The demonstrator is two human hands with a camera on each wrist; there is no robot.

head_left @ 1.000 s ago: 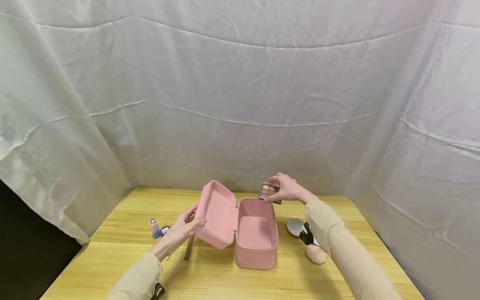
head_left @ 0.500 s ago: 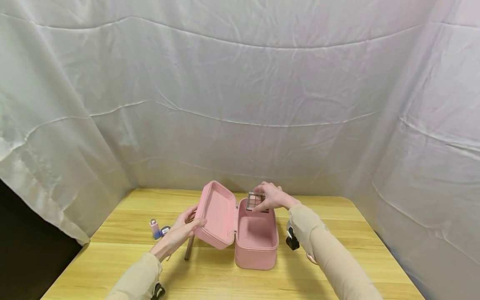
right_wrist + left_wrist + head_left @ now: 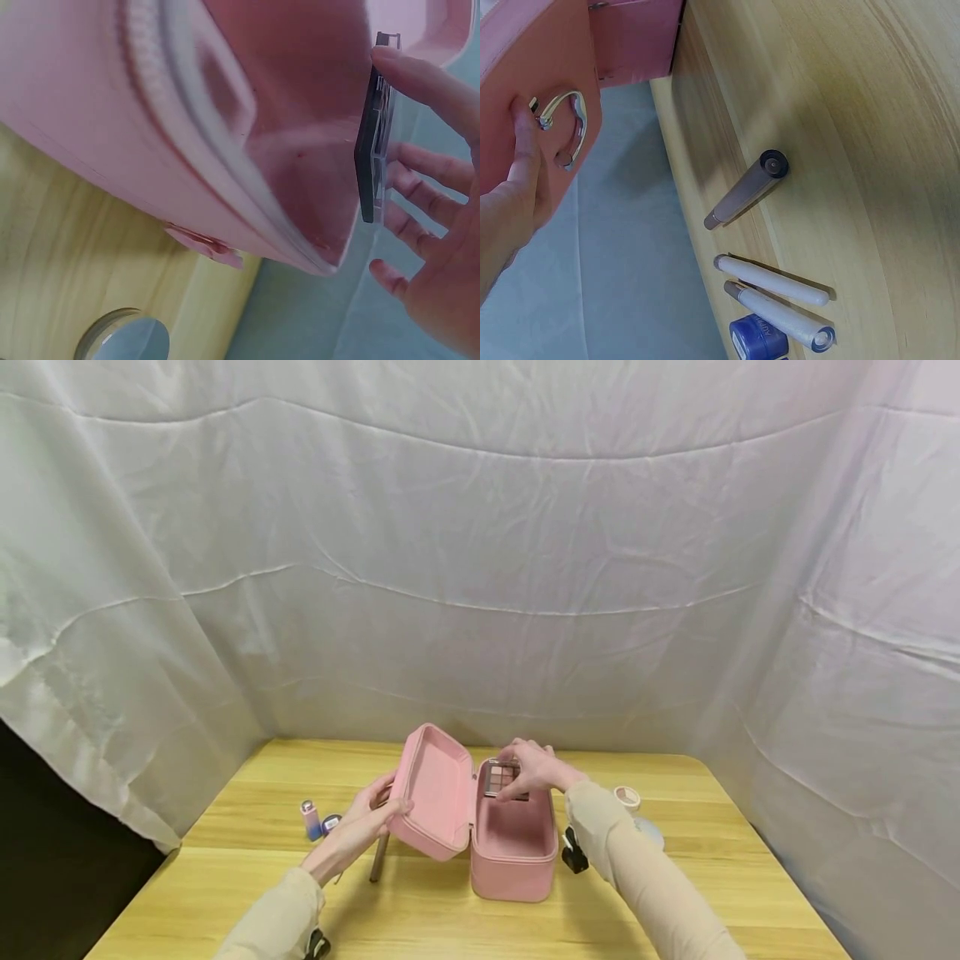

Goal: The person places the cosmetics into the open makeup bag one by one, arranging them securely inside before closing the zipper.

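A pink cosmetic case [image 3: 513,878] stands on the table with its lid [image 3: 437,789] swung out to the left. My left hand [image 3: 358,828] holds that lid, thumb at the rim and fingers behind it. In the left wrist view a finger lies against the lid's outside near a gold-coloured carry handle [image 3: 580,124]. Between thumb and fingers, my right hand [image 3: 534,768] pinches an eyeshadow palette [image 3: 495,779] with several pans under a clear cover. The palette is tilted at the far end of the case's opening, and the right wrist view shows it edge-on beside the pink inner wall.
Left of the case are a pink-and-blue bottle [image 3: 311,821], a blue jar [image 3: 759,337], a dark brown tube [image 3: 748,191] and two pale tubes, including a slim one [image 3: 772,279]. A round compact [image 3: 627,797] lies at right, partly behind the sleeve. Grey cloth [image 3: 480,568] hangs behind.
My right hand has carried the eyeshadow palette left and down, from beyond the case's far right corner into its opening. The left hand and lid have stayed put.
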